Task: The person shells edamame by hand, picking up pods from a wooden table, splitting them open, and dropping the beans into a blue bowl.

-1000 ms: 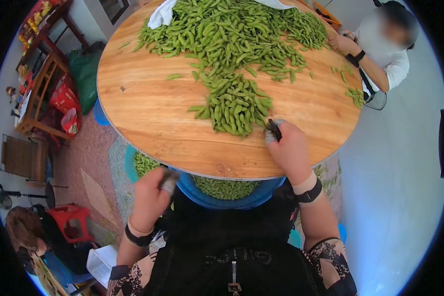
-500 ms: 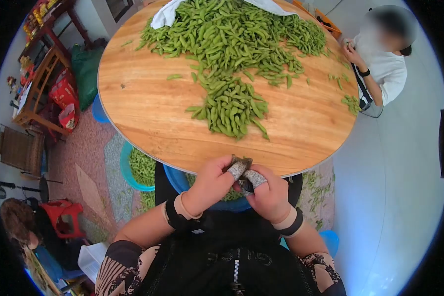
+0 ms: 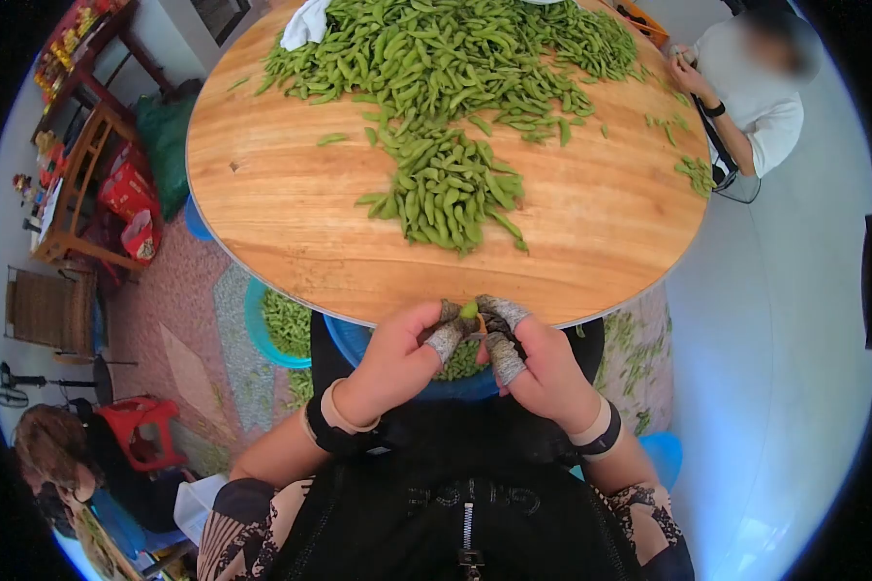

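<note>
A green edamame pod (image 3: 469, 310) shows between my fingertips at the table's near edge. My left hand (image 3: 394, 356) pinches it, with grey wraps on thumb and forefinger. My right hand (image 3: 545, 366), wrapped the same way, is closed at the pod's other side; how much of the pod it grips is hidden. Below my hands stands a blue basin (image 3: 344, 339) with shelled green beans (image 3: 463, 360) in it. A small heap of pods (image 3: 448, 198) lies ahead of my hands on the round wooden table (image 3: 291, 223), joined to a larger pile (image 3: 436, 63) farther back.
A white cloth (image 3: 305, 24) lies by the far pile. At the right, a person in a white shirt (image 3: 751, 92) sits by the table. A turquoise basin (image 3: 255, 315) of pods stands on the floor left. Another person (image 3: 116, 474) sits lower left near a red stool (image 3: 145, 431).
My hands have drawn slightly apart and the green pod now shows between the fingertips. The view has shifted slightly, so the table sits higher. The heap looks unchanged.
</note>
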A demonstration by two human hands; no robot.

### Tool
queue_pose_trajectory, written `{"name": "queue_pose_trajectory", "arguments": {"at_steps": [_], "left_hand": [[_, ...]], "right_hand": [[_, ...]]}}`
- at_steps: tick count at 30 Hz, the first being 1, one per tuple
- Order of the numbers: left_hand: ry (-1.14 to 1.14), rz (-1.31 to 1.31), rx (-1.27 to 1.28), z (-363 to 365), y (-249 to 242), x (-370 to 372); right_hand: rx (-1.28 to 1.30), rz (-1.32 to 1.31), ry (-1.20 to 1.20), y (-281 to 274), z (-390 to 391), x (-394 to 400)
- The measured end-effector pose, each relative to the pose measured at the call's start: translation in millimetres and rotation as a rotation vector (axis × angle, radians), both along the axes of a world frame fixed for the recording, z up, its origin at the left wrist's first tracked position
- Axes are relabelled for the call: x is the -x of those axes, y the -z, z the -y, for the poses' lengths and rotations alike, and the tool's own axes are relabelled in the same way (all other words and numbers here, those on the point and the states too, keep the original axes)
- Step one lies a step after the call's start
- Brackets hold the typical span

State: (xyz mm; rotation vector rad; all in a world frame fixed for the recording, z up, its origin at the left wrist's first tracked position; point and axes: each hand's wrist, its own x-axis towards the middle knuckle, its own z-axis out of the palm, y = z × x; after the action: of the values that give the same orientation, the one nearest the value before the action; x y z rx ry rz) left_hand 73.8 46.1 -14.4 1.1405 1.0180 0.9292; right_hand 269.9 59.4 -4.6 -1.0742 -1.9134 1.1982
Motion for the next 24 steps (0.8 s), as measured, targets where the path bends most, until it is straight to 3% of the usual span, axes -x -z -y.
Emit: {"name": "queue_pose_trajectory", "arguments": {"at_steps": [5,7,9,11,14,16,17,18,19,20,24], "left_hand": [[0.003,-0.158,-0.212,4,10,4],[-0.026,-0.669,-0.619,4,7,7],[-0.050,-0.727,-0.693,8,-1,3],[-0.075,-0.781,-0.768,9,1,1],[-0.051,-0.654,-0.725,8,11,10],[0.147,0.270,0.306,10,9,17],[0.145,0.271,0.309,11,12,17],[0.153,0.530,0.471,12,17,18],[0.158,0.790,0.630,12,20,18],[0.156,0.791,0.631,12,21,18],[0.057,0.645,0.637,13,24,19]], "right_hand": [[0.045,-0.036,-0.045,6,1,2],[0.162,-0.046,-0.046,1,2,2],[0.278,-0.056,-0.043,-1,1,1],[0.669,-0.264,-0.030,1,1,1],[0.798,-0.486,-0.082,10,6,2],[0.698,-0.451,-0.098,15,11,3],[0.597,-0.416,-0.114,18,12,4],[0.600,-0.416,-0.115,26,10,4],[0.041,-0.179,-0.089,37,6,5],[-0.515,0.065,-0.058,42,4,4],[-0.373,0.221,-0.079,28,8,2]]}}
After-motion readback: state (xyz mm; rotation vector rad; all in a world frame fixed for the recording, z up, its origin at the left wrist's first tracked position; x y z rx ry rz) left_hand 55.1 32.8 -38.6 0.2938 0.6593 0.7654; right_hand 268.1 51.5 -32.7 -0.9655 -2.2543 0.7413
